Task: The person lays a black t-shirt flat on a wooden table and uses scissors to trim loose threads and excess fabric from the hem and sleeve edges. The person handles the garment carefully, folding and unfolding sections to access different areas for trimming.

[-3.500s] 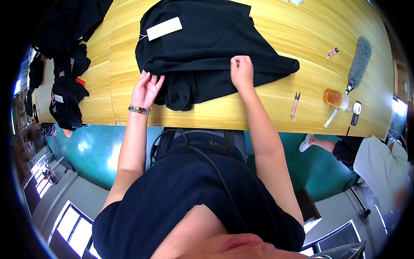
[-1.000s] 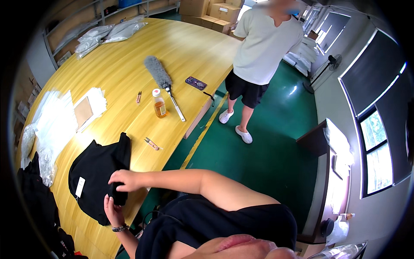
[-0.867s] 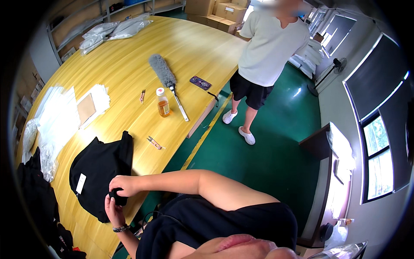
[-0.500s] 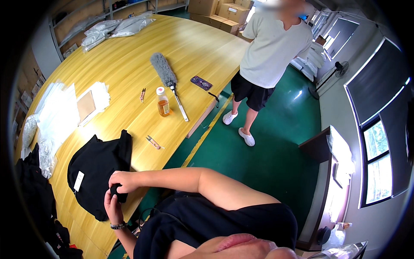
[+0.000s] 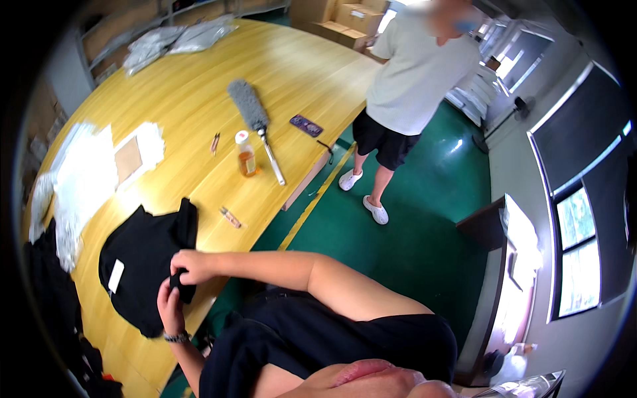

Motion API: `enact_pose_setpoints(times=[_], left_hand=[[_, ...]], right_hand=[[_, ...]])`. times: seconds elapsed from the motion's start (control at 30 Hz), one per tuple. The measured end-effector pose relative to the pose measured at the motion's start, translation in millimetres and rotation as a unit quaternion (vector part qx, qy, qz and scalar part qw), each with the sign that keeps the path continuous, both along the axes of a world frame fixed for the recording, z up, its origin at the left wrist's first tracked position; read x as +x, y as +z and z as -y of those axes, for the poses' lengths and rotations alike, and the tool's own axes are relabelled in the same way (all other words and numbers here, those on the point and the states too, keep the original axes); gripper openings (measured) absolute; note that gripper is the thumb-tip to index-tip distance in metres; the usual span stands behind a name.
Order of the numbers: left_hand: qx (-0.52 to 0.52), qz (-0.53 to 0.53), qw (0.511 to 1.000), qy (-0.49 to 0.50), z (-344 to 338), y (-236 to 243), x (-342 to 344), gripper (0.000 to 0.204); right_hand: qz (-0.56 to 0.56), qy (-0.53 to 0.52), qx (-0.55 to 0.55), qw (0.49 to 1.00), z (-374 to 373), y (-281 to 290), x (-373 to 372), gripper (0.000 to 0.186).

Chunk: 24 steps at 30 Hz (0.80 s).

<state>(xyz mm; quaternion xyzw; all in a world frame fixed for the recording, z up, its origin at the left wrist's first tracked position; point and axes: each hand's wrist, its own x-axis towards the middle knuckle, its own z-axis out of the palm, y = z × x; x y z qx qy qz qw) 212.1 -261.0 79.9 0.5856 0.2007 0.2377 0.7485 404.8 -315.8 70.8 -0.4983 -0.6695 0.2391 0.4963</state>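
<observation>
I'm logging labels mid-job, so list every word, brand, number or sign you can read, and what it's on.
Readable text: none.
White tag on the black garment: too blurred to read.
Bottle: any print is too small to read.
Cardboard box at the back: any print is too small to read.

Hands partly conceal the black garment. The tag is unreadable from here. Cardboard boxes are cut off above.

A grey duster lies beside a bottle.
</observation>
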Motion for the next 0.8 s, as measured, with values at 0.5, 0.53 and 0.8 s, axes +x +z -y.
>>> enact_pose_setpoints(times=[0.5, 0.53, 0.8], left_hand=[[-0.059, -0.054, 0.995, 0.053, -2.2, 28.6, 16.5, 0.032], [-0.062, -0.054, 0.995, 0.055, -2.9, 30.7, 13.9, 0.032], [-0.043, -0.061, 0.996, 0.044, -26.1, 21.8, 25.8, 0.028]], right_hand=[[-0.273, 0.056, -0.202, 0.939, -20.1, 9.5, 19.4, 0.012], [-0.270, 0.050, -0.196, 0.941, -21.3, 8.9, 15.6, 0.012], [-0.124, -0.106, 0.010, 0.986, -42.0, -6.1, 4.5, 0.012]])
